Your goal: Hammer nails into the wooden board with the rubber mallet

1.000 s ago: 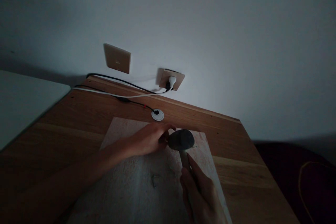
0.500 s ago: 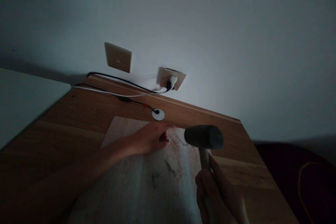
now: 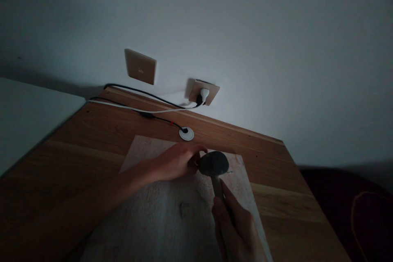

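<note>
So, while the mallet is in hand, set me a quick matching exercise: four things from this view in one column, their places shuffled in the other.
Things
1. mallet
2. white plug
3. round white cable outlet
4. left hand

Places
A. set in the wooden surface, just beyond the pale board
B. over the board's far part, beside a dark tool head
C. in the wall socket plate
D. gripped by its handle in the right hand

Pairs: 1-D, 2-C, 3-A, 4-B
</note>
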Demonstrator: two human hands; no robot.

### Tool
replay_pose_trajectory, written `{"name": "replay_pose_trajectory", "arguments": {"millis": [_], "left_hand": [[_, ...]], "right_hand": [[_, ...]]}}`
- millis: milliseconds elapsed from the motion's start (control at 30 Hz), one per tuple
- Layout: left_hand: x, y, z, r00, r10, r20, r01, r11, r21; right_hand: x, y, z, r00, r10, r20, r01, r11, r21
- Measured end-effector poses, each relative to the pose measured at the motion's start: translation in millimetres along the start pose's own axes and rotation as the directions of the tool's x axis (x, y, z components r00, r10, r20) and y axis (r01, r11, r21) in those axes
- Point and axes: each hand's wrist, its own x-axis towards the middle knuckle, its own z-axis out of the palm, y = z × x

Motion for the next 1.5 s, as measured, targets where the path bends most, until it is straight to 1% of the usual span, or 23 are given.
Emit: {"name": "replay_pose_trajectory", "arguments": {"millis": [100, 167, 300, 400, 467, 567, 633, 733, 833, 900, 1033, 1133, 1233, 1333, 1433, 1500], "left_hand": [[-0.1, -2.1, 0.8, 1.0, 0.004, 0.001, -0.004, 1.0, -0.003], [0.2, -1.6, 0.2, 1.0, -0.009, 0.007, 0.009, 1.0, -0.027], [0.6, 6.7, -5.7, 0.997, -0.054, 0.06, 0.056, 0.998, -0.036], [0.0, 12.6, -9.6, 0.993, -0.082, 0.085, 0.083, 0.996, -0.015], [-0.6, 12.5, -9.2, 0.996, -0.065, 0.067, 0.067, 0.997, -0.031], [-0.8, 8.0, -5.1, 0.999, -0.038, 0.019, 0.038, 0.998, -0.042], [-0.2, 5.4, -2.4, 0.999, -0.037, 0.009, 0.037, 0.999, -0.038], [0.9, 4.8, -1.0, 0.999, -0.047, 0.02, 0.048, 0.998, -0.049], [1.3, 5.8, -1.4, 0.998, -0.055, 0.023, 0.056, 0.996, -0.063], [1.2, 5.8, -1.1, 0.999, -0.05, 0.016, 0.051, 0.997, -0.056], [0.6, 4.0, 0.4, 1.0, -0.022, 0.002, 0.022, 0.999, -0.023], [-0.7, 3.6, -0.9, 1.0, -0.015, 0.004, 0.016, 1.0, -0.024], [-2.2, 4.7, -4.6, 0.999, -0.025, 0.037, 0.027, 0.999, -0.036], [-2.3, 5.4, -6.6, 0.998, -0.017, 0.062, 0.019, 0.999, -0.037], [-1.1, 4.8, -5.4, 0.999, -0.008, 0.048, 0.01, 0.999, -0.035], [-0.3, 4.6, -3.9, 0.999, -0.024, 0.034, 0.026, 0.999, -0.042]], "right_hand": [[-1.4, -4.3, 0.4, 1.0, 0.011, 0.029, -0.012, 0.999, 0.036], [-3.0, -9.7, -0.6, 0.999, 0.034, 0.019, -0.036, 0.991, 0.126], [-4.1, -23.2, -7.2, 0.99, 0.139, 0.01, -0.134, 0.932, 0.337], [-3.7, -26.0, -10.8, 0.981, 0.192, 0.03, -0.188, 0.894, 0.406], [-3.9, -21.0, -9.9, 0.982, 0.179, 0.06, -0.188, 0.909, 0.371], [-4.1, -7.2, -5.3, 0.992, 0.078, 0.096, -0.099, 0.967, 0.235], [-3.2, 1.8, -2.4, 0.993, 0.04, 0.107, -0.061, 0.978, 0.201], [0.5, 11.9, -0.4, 0.993, 0.038, 0.11, -0.056, 0.984, 0.17], [5.1, 18.6, -0.1, 0.99, 0.061, 0.128, -0.076, 0.99, 0.118], [6.9, 20.6, 0.3, 0.986, 0.075, 0.148, -0.092, 0.989, 0.114], [5.4, 16.3, 1.8, 0.981, 0.097, 0.167, -0.124, 0.98, 0.156], [1.6, 8.9, -0.6, 0.987, 0.119, 0.109, -0.14, 0.969, 0.203], [0.3, 2.2, -7.4, 0.993, 0.07, 0.091, -0.089, 0.97, 0.226], [1.8, -3.8, -12.4, 0.991, 0.031, 0.132, -0.058, 0.976, 0.208], [2.4, -7.8, -9.3, 0.987, 0.027, 0.161, -0.057, 0.981, 0.186], [1.0, -7.1, -3.9, 0.988, 0.026, 0.149, -0.052, 0.983, 0.173]]}}
